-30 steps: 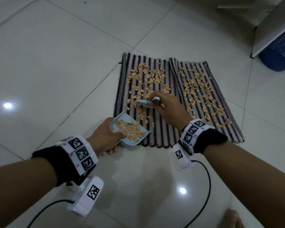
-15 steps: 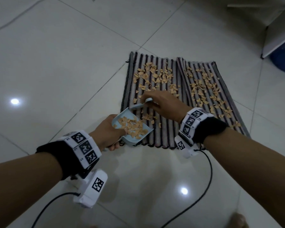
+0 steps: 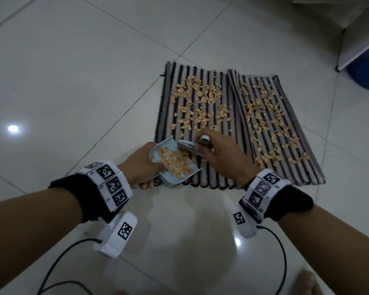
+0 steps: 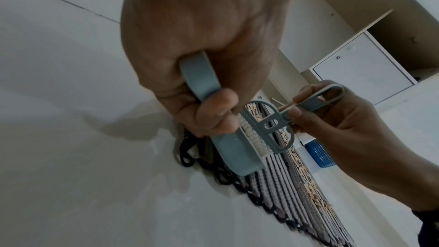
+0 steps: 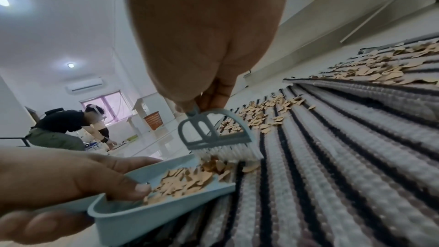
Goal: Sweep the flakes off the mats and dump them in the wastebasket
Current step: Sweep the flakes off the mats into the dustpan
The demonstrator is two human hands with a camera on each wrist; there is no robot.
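Two striped mats lie side by side on the tiled floor, the left mat [image 3: 213, 167] and the right mat [image 3: 285, 145], both strewn with tan flakes [image 3: 198, 99]. My left hand [image 3: 141, 165] grips the handle of a pale blue dustpan [image 3: 186, 177] holding a heap of flakes, its lip on the left mat's near edge. My right hand [image 3: 219, 154] pinches the handle of a small blue-grey brush [image 3: 190, 148]. Its white bristles [image 5: 228, 152] sit at the dustpan's lip [image 5: 180, 162] against a few flakes. A blue wastebasket [image 3: 366, 67] stands at the far right.
A white cabinet [image 3: 358, 33] stands beside the wastebasket at the far right. Cables from both wrist cameras trail over the floor near me [image 3: 281, 252]. In the right wrist view another person [image 5: 64, 129] crouches far across the room near an orange basket [image 5: 153, 120].
My right hand has drawn the brush toward me across the left mat, down to the dustpan's lip. The dustpan holds more flakes than before. The left hand has stayed in place.
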